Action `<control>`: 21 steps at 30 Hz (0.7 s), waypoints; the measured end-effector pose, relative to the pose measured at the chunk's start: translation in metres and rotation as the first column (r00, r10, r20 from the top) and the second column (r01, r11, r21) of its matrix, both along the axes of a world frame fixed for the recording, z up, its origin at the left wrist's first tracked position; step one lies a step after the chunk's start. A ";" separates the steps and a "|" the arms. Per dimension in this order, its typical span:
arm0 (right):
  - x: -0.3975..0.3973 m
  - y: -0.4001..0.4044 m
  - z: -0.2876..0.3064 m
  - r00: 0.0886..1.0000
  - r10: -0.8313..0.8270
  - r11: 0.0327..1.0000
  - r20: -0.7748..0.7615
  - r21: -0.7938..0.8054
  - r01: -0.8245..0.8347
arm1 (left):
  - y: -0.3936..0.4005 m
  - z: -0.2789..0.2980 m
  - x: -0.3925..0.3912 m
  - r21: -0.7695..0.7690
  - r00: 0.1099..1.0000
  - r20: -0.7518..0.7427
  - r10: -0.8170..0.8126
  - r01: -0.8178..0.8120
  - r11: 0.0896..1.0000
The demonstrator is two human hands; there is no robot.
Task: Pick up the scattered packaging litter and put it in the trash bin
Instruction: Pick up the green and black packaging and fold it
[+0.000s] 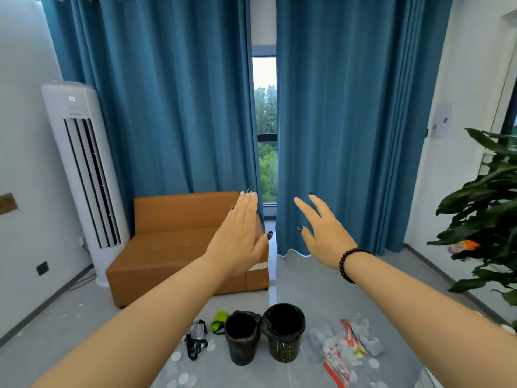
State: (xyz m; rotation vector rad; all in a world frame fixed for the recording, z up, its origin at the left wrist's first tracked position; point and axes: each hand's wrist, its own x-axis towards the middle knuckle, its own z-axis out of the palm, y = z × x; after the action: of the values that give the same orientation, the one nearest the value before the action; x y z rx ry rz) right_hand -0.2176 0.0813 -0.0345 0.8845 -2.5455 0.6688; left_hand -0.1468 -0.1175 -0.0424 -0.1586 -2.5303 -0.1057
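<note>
Both hands, left hand (240, 236) and right hand (324, 233), are raised flat-open, holding nothing, over two black bins (284, 331) with wrappers (349, 340) littering the floor.

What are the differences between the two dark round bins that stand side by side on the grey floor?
The left dark bin looks narrower, and its black liner is wrinkled and loose at the rim; the right dark bin looks wider, with its liner folded smoothly over the rim. The right bin shows a golden net pattern on its wall; the left bin's wall looks plain and dull. Both are upright, open on top, black-lined, and they touch each other.
</note>
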 end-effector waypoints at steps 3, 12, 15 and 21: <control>-0.025 -0.025 -0.011 1.000 0.003 1.000 0.030 -0.011 -0.002 | -0.028 -0.011 -0.024 -0.027 1.000 0.018 -0.005 0.005 1.000; -0.102 -0.071 -0.052 0.991 0.041 0.995 0.131 -0.094 -0.029 | -0.074 -0.053 -0.094 0.081 0.998 0.055 -0.039 0.035 0.996; -0.134 -0.082 -0.072 0.984 0.055 0.994 0.170 -0.098 -0.039 | -0.076 -0.073 -0.124 0.125 0.998 0.057 -0.036 0.029 0.992; -0.223 -0.102 -0.106 0.959 0.134 0.987 0.249 -0.122 -0.106 | -0.078 -0.107 -0.200 0.216 0.993 0.122 0.009 -0.035 0.976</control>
State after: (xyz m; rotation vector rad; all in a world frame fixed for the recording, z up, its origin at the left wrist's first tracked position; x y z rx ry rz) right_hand -0.4403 -0.0209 -0.1401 0.9775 -2.6631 1.0079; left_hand -0.3464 -0.1957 -0.1497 -0.0369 -2.6169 -0.3932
